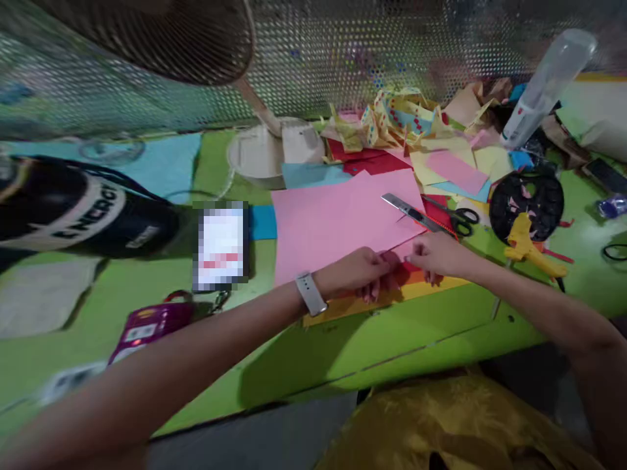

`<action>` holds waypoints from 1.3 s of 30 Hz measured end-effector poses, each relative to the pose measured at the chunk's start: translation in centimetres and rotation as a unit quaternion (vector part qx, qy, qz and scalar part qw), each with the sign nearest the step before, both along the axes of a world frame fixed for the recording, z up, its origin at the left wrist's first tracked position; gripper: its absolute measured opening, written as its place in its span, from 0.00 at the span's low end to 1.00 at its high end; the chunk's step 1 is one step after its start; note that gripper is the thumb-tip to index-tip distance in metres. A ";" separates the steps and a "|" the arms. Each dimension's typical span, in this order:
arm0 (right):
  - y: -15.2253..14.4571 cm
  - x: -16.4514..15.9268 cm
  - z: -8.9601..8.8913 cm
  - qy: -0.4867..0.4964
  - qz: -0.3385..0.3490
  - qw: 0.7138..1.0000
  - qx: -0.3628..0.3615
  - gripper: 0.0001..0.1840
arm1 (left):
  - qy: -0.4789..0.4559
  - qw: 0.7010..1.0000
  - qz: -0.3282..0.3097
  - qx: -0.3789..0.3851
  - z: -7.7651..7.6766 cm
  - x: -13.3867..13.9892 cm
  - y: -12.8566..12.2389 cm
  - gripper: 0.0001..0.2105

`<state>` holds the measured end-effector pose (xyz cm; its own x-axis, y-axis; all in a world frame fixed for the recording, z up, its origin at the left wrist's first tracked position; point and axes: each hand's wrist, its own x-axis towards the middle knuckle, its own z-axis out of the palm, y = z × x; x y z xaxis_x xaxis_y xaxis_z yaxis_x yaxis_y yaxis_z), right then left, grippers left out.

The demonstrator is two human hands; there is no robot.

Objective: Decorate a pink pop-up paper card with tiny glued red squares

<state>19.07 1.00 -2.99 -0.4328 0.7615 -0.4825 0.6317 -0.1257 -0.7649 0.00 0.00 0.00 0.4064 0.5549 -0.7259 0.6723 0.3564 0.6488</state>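
Note:
Over the front edge of the stacked paper, my left hand (375,271) and my right hand (434,256) are close together, with fingers pinched. Between them is a small pink piece of paper (405,250), partly hidden by the fingers. Larger pink sheets (323,222) lie flat just beyond. A utility knife (416,214) with its blade out rests on these sheets, above my right hand. Yellow-orange paper (343,308) shows under my left hand, which has a watch (311,294) at the wrist. Black-handled scissors (464,220) lie to the right of the knife.
A yellow glue gun (531,251) lies by a black paint tray (526,199) at right. Paper scraps (401,121) and a clear bottle (548,88) are behind. A fan (257,153) stands at the back. Leftward are a phone (221,245), a purple device (151,326) and a large dark bottle (88,209).

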 end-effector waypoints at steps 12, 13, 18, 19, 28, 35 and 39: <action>0.0 0.1 -0.1 -0.030 -0.006 1.000 0.002 0.13 | -0.005 0.953 0.030 0.301 -1.3 -3.8 -2.2 0.23; 0.0 0.1 0.0 -0.034 -0.006 0.999 0.004 0.13 | 0.004 0.903 0.023 0.428 -1.7 -4.3 -2.4 0.21; 0.0 0.1 0.7 -0.058 -0.004 0.998 -0.011 0.14 | 0.042 0.725 -0.186 0.661 -5.3 -5.9 -3.0 0.21; 0.0 0.1 1.0 -0.065 0.000 0.998 -0.016 0.13 | 0.060 0.718 -0.202 0.663 -5.9 -6.0 -3.1 0.25; -0.4 -0.7 2.8 -0.125 0.084 0.985 -0.080 0.19 | 0.097 0.712 -0.225 0.658 -6.6 -5.4 -3.8 0.36; -1.6 -2.1 2.4 -0.113 0.072 0.991 -0.024 0.07 | 0.097 0.725 -0.217 0.647 -6.7 -5.1 -3.8 0.36; -2.2 -2.0 1.5 -0.087 0.074 0.981 0.155 0.12 | 0.083 0.733 -0.207 0.643 -7.0 -5.2 -3.8 0.37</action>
